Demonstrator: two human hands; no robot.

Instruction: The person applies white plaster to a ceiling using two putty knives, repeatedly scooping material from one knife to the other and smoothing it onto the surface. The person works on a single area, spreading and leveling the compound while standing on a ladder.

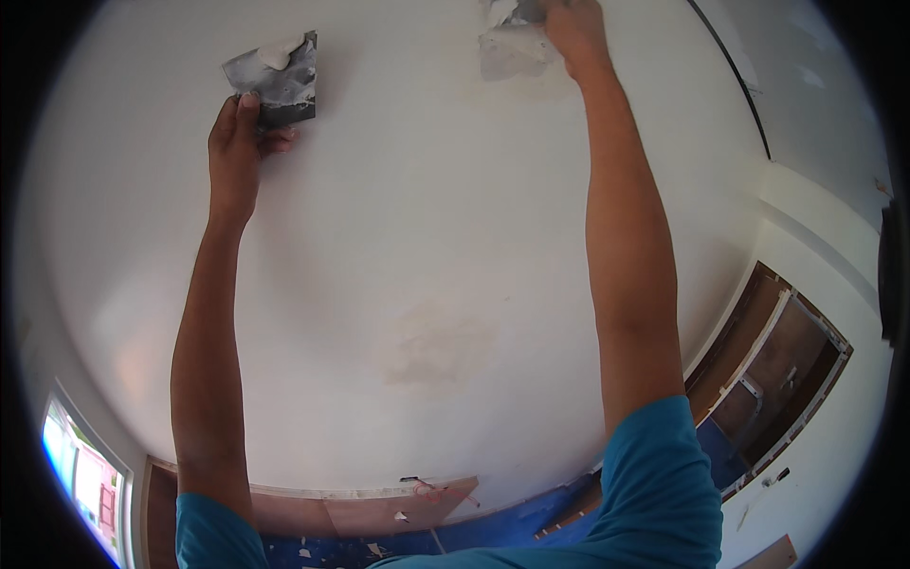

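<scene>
While the left hand (237,142) curls its fingers (277,142) and thumb around the lower edge of a grey metal plaster hawk (275,81), a lump of white filler (281,52) sits near the hawk's upper edge. Raised higher, the right hand (573,28) is closed on a putty knife (512,47), its blade flat against the white ceiling (408,218) beside a grey, freshly smeared patch. A yellowish dried patch (436,346) lies on the ceiling between both forearms, toward the wall edge.

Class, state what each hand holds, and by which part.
Left hand grips a putty-laden metal plate by its lower edge; right hand holds a scraper by its top.
</scene>
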